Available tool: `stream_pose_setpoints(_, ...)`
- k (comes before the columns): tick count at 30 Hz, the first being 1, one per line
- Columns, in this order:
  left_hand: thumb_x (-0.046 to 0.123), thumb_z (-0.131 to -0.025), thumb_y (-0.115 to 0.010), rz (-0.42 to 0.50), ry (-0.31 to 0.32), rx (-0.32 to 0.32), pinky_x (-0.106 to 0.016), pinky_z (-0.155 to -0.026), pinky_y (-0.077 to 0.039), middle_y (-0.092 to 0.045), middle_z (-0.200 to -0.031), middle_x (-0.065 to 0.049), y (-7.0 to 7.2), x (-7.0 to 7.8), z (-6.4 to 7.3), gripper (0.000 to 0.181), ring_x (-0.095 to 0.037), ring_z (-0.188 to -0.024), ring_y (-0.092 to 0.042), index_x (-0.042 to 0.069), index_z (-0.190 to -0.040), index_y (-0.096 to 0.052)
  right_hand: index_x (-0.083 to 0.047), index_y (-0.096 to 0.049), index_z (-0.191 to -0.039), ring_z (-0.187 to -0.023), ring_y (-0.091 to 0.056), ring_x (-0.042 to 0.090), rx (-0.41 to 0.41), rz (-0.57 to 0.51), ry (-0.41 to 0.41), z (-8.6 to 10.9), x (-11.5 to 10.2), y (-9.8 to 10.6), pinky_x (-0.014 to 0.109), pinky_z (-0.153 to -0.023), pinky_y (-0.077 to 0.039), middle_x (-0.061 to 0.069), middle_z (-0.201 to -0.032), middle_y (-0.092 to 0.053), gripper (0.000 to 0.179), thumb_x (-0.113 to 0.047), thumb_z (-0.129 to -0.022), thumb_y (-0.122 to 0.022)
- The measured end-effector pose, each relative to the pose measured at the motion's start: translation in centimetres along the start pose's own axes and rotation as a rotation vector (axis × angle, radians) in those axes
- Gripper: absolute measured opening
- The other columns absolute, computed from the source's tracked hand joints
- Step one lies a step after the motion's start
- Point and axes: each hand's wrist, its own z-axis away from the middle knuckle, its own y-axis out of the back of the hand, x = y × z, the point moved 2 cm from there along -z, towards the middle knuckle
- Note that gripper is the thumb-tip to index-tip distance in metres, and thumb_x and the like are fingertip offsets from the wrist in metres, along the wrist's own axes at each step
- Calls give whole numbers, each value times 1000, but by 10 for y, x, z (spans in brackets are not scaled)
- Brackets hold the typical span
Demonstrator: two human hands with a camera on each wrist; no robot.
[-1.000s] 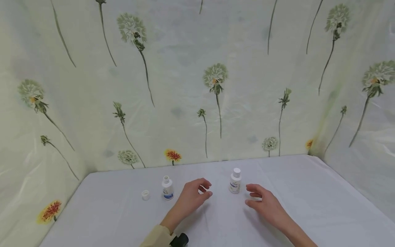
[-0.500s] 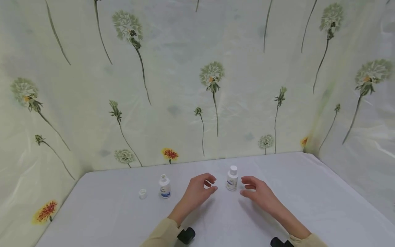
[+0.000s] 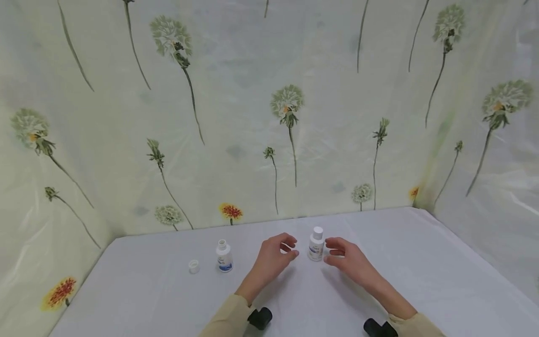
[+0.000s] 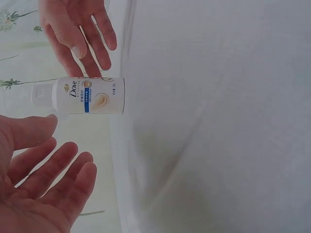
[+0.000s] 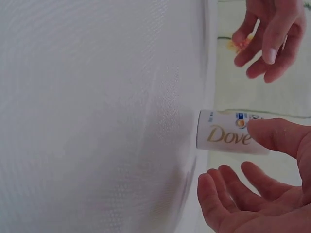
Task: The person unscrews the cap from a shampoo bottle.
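Flanking a capped bottle on a white-covered table, floral sheet behind.
Bottle upright between hands: right hand just beside, contact unclear; left hand a gap away. Both relaxed, fingers loosely bent, grasping nothing. Table's back edge lies behind bottle; uncapped bottle and cap left, more table right.

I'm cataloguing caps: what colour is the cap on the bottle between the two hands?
White; the cap shows best in the left wrist view.
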Motion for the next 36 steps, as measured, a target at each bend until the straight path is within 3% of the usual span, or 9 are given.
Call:
stream_pose_setpoints(12,10,-89,-73,77,-7,25,-27,-77,-52,-68,-102,-5,-12,8,-12,19,-16,-91,-62,10,-108,-68,7,-49,-134,-117,-57,38,-6,-47,-36,-2,5,-1,48,-93,-50,26,-134,-53,50,-10,-91,-68)
stream_pose_setpoints(21,10,-88,-74,78,-24,54,-28,-79,-52,-68,-105,-4,-15,17,-24,23,-23,-98,-64,9,-110,-68,8,-50,-133,-118,-57,40,-15,-71,18,-12,3,-3,47,-94,-50,26,-133,-55,49,-9,-91,-69)
stream_pose_setpoints(28,9,-88,-73,159,-66,50,-28,-82,-53,-68,-107,-6,-17,24,-33,24,-30,-103,-64,6,-112,-68,6,-54,-132,-115,-58,38,-12,-80,19,-19,3,-7,45,-92,-51,24,-129,-58,48,-10,-90,-71)
stream_pose_setpoints(36,13,-91,-72,181,-106,-13,-23,-81,-51,-69,-101,6,-24,27,-39,22,-13,-96,-64,12,-112,-69,0,-60,-126,-105,-62,29,-27,-59,46,-21,5,-10,41,-87,-54,13,-116,-66,44,-16,-88,-74)
